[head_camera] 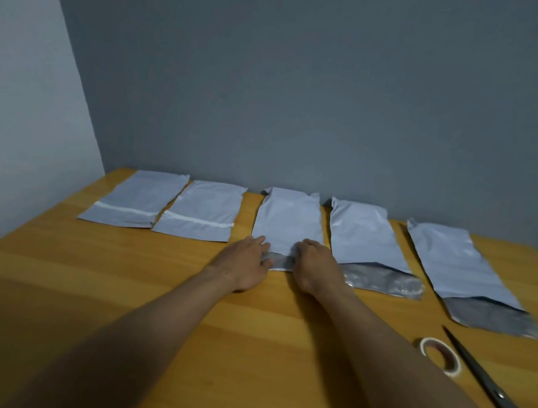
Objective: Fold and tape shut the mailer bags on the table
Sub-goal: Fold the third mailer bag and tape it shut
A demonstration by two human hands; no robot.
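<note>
Head view shows five mailer bags in a row at the back of the wooden desk [91,286]. The left hand [246,263] and the right hand [316,266] each pinch the grey near flap of the middle mailer bag [288,225], one at each side. The far-left bag [134,202] and the second bag [203,209] each have a white strip across them. The fourth bag [365,235] and the far-right bag [457,262] lie with grey flaps open. A tape roll [440,356] and scissors [492,386] lie by the right arm.
</note>
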